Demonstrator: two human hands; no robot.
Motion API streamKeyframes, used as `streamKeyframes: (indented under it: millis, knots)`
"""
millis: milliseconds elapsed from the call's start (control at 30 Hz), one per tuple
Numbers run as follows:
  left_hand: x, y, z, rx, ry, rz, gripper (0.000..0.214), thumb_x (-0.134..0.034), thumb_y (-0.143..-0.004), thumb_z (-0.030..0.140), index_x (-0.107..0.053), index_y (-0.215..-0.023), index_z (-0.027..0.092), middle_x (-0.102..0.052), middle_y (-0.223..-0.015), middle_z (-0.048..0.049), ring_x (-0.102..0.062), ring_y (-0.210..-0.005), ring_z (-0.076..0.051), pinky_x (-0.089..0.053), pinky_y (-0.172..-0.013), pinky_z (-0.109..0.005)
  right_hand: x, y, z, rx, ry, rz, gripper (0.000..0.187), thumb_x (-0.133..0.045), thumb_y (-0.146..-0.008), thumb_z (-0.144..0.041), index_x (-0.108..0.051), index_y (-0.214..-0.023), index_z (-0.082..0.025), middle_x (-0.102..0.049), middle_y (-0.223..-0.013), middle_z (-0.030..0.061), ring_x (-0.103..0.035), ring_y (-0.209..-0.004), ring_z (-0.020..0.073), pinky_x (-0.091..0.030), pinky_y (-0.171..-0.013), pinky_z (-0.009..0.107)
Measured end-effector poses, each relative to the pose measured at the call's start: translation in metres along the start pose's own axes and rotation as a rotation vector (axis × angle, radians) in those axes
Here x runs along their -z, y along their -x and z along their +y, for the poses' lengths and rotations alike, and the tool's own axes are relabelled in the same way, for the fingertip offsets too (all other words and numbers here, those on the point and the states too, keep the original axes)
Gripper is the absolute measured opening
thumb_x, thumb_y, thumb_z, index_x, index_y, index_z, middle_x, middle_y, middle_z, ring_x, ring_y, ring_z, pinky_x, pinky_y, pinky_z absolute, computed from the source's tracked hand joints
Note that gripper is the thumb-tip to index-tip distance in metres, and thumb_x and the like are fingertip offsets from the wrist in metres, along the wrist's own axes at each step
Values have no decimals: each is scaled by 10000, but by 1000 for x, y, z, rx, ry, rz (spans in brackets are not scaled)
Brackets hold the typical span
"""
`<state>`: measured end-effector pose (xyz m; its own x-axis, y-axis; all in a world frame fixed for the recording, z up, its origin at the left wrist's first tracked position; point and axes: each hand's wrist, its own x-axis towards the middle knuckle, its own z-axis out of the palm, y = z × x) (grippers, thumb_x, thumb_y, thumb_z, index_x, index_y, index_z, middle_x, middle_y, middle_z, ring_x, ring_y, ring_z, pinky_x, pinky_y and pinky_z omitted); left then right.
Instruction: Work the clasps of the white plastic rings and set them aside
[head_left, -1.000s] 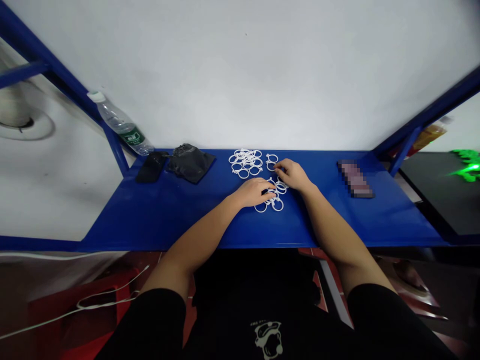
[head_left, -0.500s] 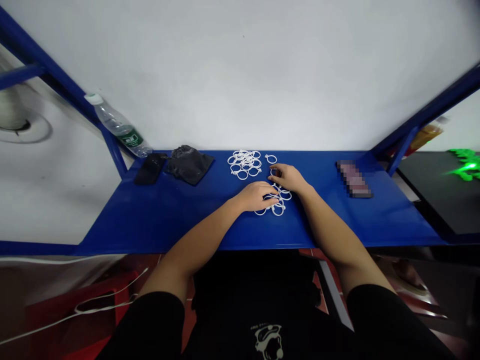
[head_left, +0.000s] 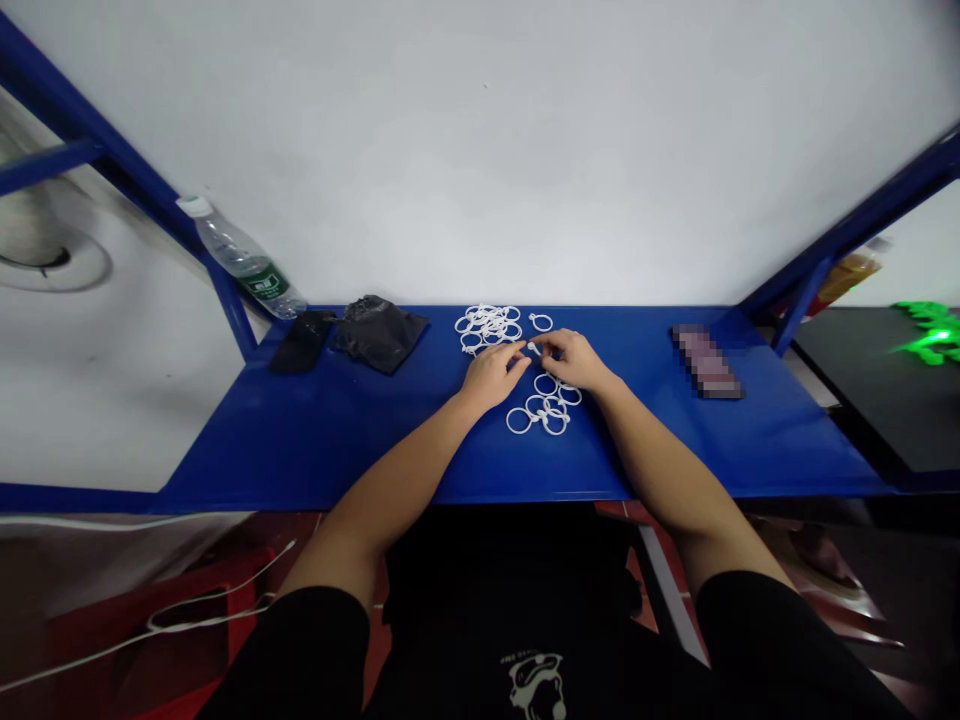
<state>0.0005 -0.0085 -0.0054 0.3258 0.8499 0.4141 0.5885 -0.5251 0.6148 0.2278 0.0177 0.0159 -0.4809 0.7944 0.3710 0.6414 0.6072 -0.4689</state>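
Having left the near white rings [head_left: 544, 415], our unclenched left hand [head_left: 491, 373] nears one ring [head_left: 533, 347] by our right hand [head_left: 574, 358], whose grip we cannot tell, with the back pile [head_left: 491, 325] seemingly gathered and near ones remaining.

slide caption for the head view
Left hand and right hand close together among white rings on a blue table.

Ring pile [head_left: 493, 324] — right of pouch [head_left: 381, 334]

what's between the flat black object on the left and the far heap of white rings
A crumpled dark grey pouch beside the flat black object, then bare blue tabletop up to the white rings; the head view shows this.
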Motion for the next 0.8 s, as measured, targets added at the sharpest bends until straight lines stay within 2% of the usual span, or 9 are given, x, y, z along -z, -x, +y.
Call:
streamKeyframes:
  millis: [67, 167, 233, 367, 567, 800]
  knots:
    - [1, -1, -1, 4, 3, 14, 294, -715, -1069, 262, -756, -1357, 219, -841, -1162, -73, -779, -1129, -247, -615, -1042, -433, -3, 1, -4, 72, -74, 43, 408, -626, -844, -152, -817, -1200, -209, -789, -849, 30, -690, -820, 216, -550, -839, 366]
    - [2, -2, -3, 9, 5, 55, 188, -718, -1067, 254, -815, -1225, 225, -848, -1164, -76, -803, -1081, -245, -631, -1007, -424, -8, 2, -8, 127, -125, 76, 353, -620, -866, -164, -820, -1149, -230, -788, -865, 28, -693, -832, 209, -564, -849, 374]
    - [1, -3, -5, 13, 24, 80, 147, -732, -1057, 249, -835, -1161, 234, -853, -1150, -73, -815, -1052, -243, -643, -989, -423, -10, 2, -9, 134, -139, 104, 303, -623, -882, -172, -819, -1106, -227, -793, -874, 34, -699, -826, 208, -573, -851, 379]
    - [-3, -4, -7, 12, 118, 94, 170, -798, -1004, 216, -837, -1166, 249, -861, -1114, -57, -830, -1020, -225, -668, -960, -400, -10, 1, -8, 118, -138, 153, 208, -649, -903, -179, -807, -1028, -233, -809, -892, 42, -716, -834, 212, -585, -849, 382]
    - [-6, -4, -10, 8, 123, 101, 205, -830, -953, 140, -840, -1132, 241, -862, -1066, -55, -830, -958, -206, -676, -926, -379, -8, 2, -9, 125, -156, 142, 135, -678, -954, -239, -812, -970, -237, -819, -885, 48, -728, -819, 210, -591, -827, 375]
    - [-1, -3, -6, 50, 72, 96, 105, -800, -1011, 271, -852, -1100, 253, -863, -1092, -58, -826, -999, -229, -653, -931, -385, -7, 2, -11, 88, -186, 92, 184, -665, -990, -303, -827, -1042, -234, -834, -964, 63, -750, -871, 212, -601, -870, 390]
